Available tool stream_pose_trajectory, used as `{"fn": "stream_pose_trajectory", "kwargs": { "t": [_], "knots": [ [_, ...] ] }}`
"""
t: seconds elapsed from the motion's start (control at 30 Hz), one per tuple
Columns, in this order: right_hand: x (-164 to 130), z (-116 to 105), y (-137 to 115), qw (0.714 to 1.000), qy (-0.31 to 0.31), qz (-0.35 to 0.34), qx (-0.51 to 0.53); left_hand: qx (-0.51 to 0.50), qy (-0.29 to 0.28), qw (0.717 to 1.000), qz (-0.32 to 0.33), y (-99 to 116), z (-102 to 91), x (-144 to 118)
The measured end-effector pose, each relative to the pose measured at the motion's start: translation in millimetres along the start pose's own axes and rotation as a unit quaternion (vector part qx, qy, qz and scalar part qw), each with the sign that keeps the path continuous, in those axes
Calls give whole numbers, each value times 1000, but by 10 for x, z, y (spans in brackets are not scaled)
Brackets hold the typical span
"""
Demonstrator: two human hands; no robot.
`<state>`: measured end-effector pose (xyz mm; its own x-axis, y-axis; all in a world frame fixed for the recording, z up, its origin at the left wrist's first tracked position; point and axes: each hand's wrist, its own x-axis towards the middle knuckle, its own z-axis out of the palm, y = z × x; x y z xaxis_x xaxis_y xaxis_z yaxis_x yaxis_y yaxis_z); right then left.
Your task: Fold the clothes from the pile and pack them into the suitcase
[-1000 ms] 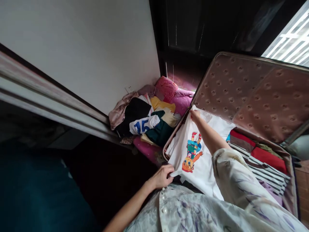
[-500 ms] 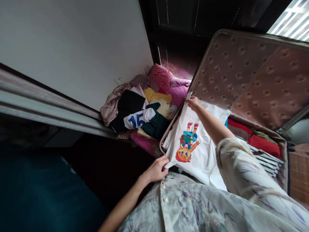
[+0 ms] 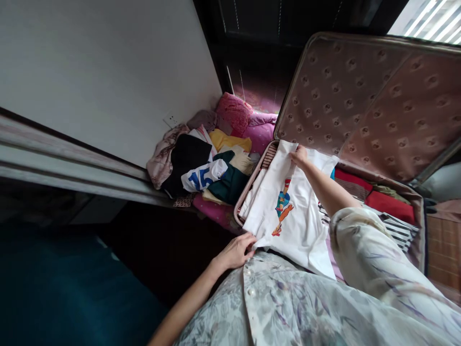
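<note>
Left hand [image 3: 236, 251] pinches the near corner and right hand [image 3: 298, 155] the far edge of the white T-shirt [image 3: 288, 226]; best kept taut over the open suitcase [image 3: 363, 105] so the fold lies flat.

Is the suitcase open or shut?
Open. The suitcase lid stands raised, showing its patterned lining, with clothes inside and a white shirt held over them.

A heap of clothes [image 3: 209, 158] is piled against the white wall [image 3: 108, 72], with a white piece numbered in blue [image 3: 203, 175] lying on top and a pink cushion [image 3: 234, 111] set behind it. A socket [image 3: 170, 119] is seen low on the wall. Red [image 3: 391, 207] and striped [image 3: 399, 230] garments are packed at the far right, under a window [image 3: 428, 19].
</note>
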<state>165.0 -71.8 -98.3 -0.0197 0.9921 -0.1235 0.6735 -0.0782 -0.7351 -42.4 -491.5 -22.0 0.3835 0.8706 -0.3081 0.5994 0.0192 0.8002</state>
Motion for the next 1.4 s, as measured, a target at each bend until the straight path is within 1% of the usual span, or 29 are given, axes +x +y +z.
{"fn": "stream_pose_trajectory", "kwargs": {
  "t": [0.07,0.13,0.23,0.27,0.3,0.33,0.37,0.43,0.47,0.5,0.53,0.57,0.63,0.7,0.73,0.8,0.87,0.9,0.97,1.07,1.17,1.2,1.23,1.33,1.4],
  "knots": [
    [-20,0,50,999,10,27,-23,15,-22,1000,-8,34,17,34],
    [-30,-3,63,998,16,38,-41,49,-35,998,-31,41,32,62],
    [-61,-38,50,998,7,11,-63,130,-63,984,-102,-28,68,69],
    [-80,-60,44,997,2,-4,-80,151,-67,978,-127,-72,86,63],
    [-101,-86,37,994,1,-23,-105,163,-59,973,-151,-125,110,55],
    [-122,-114,29,990,5,-45,-137,166,-32,970,-175,-182,137,49],
    [-139,-140,16,983,14,-69,-171,158,18,968,-196,-241,170,47],
    [-152,-172,-27,966,31,-113,-229,107,165,955,-221,-355,248,63],
    [-144,-174,-60,960,31,-128,-246,66,240,941,-228,-405,292,81],
    [-126,-163,-97,957,24,-137,-254,16,298,926,-232,-446,337,105],
    [-100,-142,-138,957,11,-139,-256,-40,332,912,-237,-478,380,132],
    [-68,-112,-180,958,-2,-133,-254,-98,342,902,-245,-501,419,158],
    [4,-45,-252,961,-20,-111,-251,-192,320,888,-268,-520,468,194],
    [75,5,-301,963,-26,-90,-251,-230,278,890,-278,-509,465,188],
    [110,16,-319,963,-28,-88,-251,-230,258,899,-270,-495,443,168],
    [185,7,-347,964,-26,-100,-247,-197,235,925,-224,-464,372,101],
    [270,-28,-375,965,-9,-120,-231,-156,239,943,-172,-447,285,25],
    [313,-46,-388,967,5,-124,-221,-146,247,944,-159,-452,244,-7],
    [389,-69,-404,971,28,-122,-204,-168,259,937,-164,-500,176,-57],
    [440,-55,-374,972,36,-116,-199,-226,256,922,-183,-638,129,-107],
    [424,-19,-292,971,39,-114,-205,-225,242,924,-195,-760,164,-164],
    [416,-11,-263,972,42,-109,-205,-232,247,920,-199,-783,194,-186],
    [412,-6,-238,973,44,-103,-204,-249,260,910,-204,-796,233,-209],
    [437,-2,-185,974,46,-94,-200,-307,331,863,-225,-785,377,-279],
    [474,1,-164,974,48,-98,-199,-328,361,842,-232,-751,463,-322]
  ]
}}
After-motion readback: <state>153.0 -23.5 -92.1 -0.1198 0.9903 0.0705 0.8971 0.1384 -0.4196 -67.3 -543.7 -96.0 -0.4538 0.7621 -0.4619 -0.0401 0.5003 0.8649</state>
